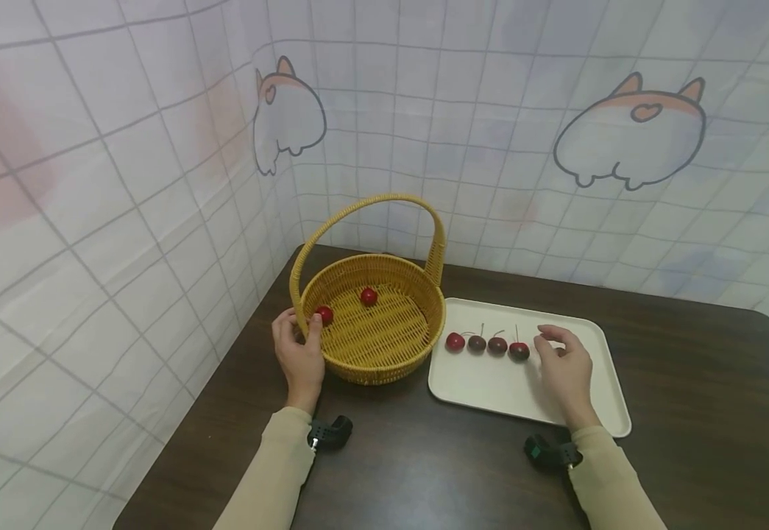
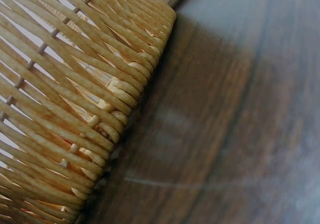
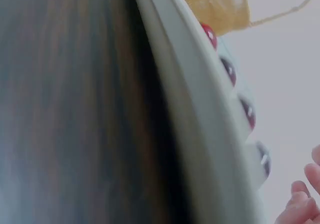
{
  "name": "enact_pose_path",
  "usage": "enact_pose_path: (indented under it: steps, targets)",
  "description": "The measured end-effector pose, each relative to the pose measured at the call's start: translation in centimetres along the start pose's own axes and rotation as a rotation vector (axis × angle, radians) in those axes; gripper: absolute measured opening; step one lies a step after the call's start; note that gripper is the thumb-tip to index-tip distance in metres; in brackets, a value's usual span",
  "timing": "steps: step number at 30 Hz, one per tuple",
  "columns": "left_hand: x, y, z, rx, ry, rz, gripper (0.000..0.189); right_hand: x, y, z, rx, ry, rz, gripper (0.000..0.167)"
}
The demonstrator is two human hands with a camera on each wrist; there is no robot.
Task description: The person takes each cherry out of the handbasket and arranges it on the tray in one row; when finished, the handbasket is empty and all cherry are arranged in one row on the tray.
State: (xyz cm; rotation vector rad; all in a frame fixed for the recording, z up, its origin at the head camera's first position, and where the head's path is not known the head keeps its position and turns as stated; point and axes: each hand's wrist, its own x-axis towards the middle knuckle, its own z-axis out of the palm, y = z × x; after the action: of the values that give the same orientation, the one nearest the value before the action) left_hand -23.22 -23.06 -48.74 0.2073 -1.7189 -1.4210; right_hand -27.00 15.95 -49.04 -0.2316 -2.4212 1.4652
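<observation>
A round yellow wicker basket with a tall arched handle stands on the table. My left hand grips its left side near the foot of the handle, thumb over the rim. Inside lie two red cherries, one cherry near the middle and another cherry beside my thumb. Right of the basket, a white tray bears a row of several stemmed cherries, bright red to dark. Over the tray's right part is my right hand, thumb and fingers apart; a dark cherry shows partly between them.
The dark wooden table meets a grid-patterned cloth at the back and left. Each wrist wears a black band, the left band close in front of the basket and the right band before the tray's front edge.
</observation>
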Motion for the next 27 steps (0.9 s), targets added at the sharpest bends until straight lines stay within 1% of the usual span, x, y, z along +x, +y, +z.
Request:
enact_pose_path:
  steps: [2, 4, 6, 9, 13, 16, 18, 22, 24, 27]
  targets:
    - [0.0, 0.0, 0.0, -0.002, -0.005, -0.001, 0.024, -0.4, -1.2, 0.1, 0.037, 0.003, -0.006, 0.026]
    - [0.0, 0.0, 0.0, -0.002, -0.005, -0.005, 0.021, -0.8, -2.7, 0.2, 0.088, -0.035, -0.015, 0.026]
    - [0.0, 0.1, 0.0, -0.007, -0.003, -0.012, 0.015, -1.2, -4.4, 0.5, 0.138, -0.097, -0.034, 0.026]
    - [0.0, 0.0, 0.0, -0.01, 0.004, -0.006, 0.009, -1.6, -6.9, 1.4, 0.213, -0.216, -0.083, 0.027]
    - [-0.2, 2.1, 0.0, -0.023, 0.001, 0.01, 0.007, -1.9, -10.0, 3.3, 0.252, -0.365, -0.152, 0.027]
    - [-0.4, 3.7, -0.2, -0.03, -0.011, 0.014, 0.005, -1.9, -12.0, 5.2, 0.218, -0.453, -0.181, 0.027]
    - [-0.5, 3.8, -0.3, -0.032, -0.015, 0.017, 0.005, -1.8, -13.1, 6.6, 0.188, -0.5, -0.19, 0.029]
    - [-0.5, 3.8, -0.3, -0.023, -0.011, 0.013, 0.006, -1.4, -15.1, 9.1, 0.141, -0.573, -0.162, 0.029]
    - [-0.4, 3.8, -0.4, -0.023, -0.009, 0.009, 0.007, -0.9, -15.8, 10.2, 0.149, -0.608, -0.128, 0.03]
    - [-0.4, 3.7, -0.4, -0.02, -0.016, -0.001, 0.006, 0.1, -16.7, 11.6, 0.197, -0.642, -0.061, 0.031]
